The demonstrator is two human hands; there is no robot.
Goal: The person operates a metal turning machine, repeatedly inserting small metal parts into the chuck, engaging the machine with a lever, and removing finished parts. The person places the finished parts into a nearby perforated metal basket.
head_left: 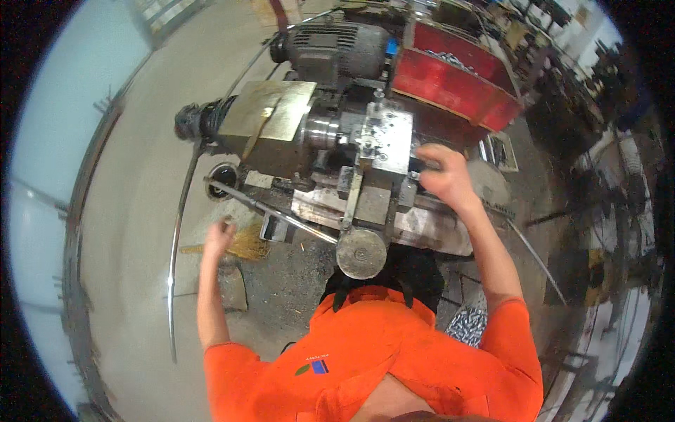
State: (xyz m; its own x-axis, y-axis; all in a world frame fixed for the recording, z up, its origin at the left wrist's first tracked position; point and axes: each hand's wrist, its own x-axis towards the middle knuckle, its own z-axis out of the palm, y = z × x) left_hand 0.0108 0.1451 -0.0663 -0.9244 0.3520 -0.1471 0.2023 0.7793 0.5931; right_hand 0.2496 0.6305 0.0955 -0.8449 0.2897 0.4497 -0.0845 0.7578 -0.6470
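Observation:
A small metal lathe (383, 200) stands in front of me, with a shiny round spindle (322, 132) and a bright steel tool block (387, 137). My right hand (448, 179) is at the right side of the block, its fingers curled by a dark part; the grip itself is hidden. My left hand (219, 238) hangs off to the left, away from the machine. Its fingers are closed, with something small and dark at the tips that I cannot make out. Between this hand and the lathe runs a long metal lever (281, 214), near a round metal disc (361, 253).
An electric motor (337, 53) sits behind the lathe, beside a red metal bin (450, 81) holding small parts. A straw broom (249, 243) and a round dark-filled container (222, 181) are on the left. Many small metal pieces (467, 325) lie low on the right. A thin rod (173, 295) curves down left.

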